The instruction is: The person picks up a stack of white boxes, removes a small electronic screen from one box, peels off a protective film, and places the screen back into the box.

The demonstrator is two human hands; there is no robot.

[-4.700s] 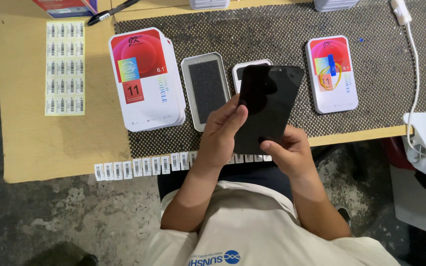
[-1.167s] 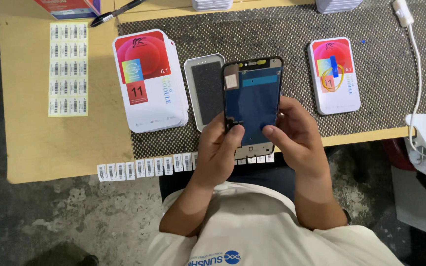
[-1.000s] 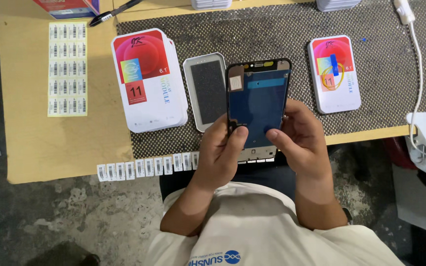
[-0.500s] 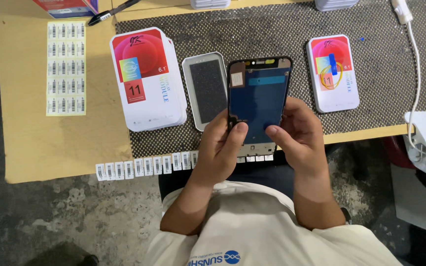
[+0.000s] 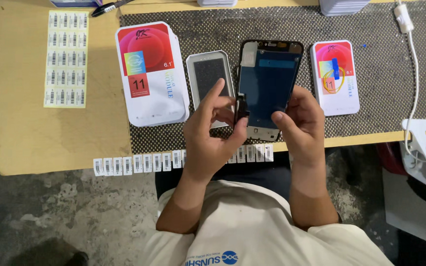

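Workbench of pale board point(image 5: 50, 133), dark woven mat point(image 5: 380, 83) over its right part. Far left: sticker sheet point(image 5: 66, 59). Then large white box point(image 5: 151, 74), open tray point(image 5: 210, 79). Centre: left hand point(image 5: 213, 133) pinches the small flex tab at the lower left edge of the phone screen panel point(image 5: 268, 88), held back-side up above the mat. Right hand point(image 5: 299, 123) grips the panel's right edge. Judgement: support the frame, bend the tab gently, avoid creasing. Right: smaller box point(image 5: 335, 76), white cable point(image 5: 412, 74).

We see a glossy blue-backed screen panel point(image 5: 268, 88), a matt, woven-looking black mat point(image 5: 371, 24), a smooth tan wooden-looking tabletop point(image 5: 50, 133), glossy cardboard boxes point(image 5: 151, 74), paper label sheets point(image 5: 66, 59), and rough concrete floor point(image 5: 75, 216).
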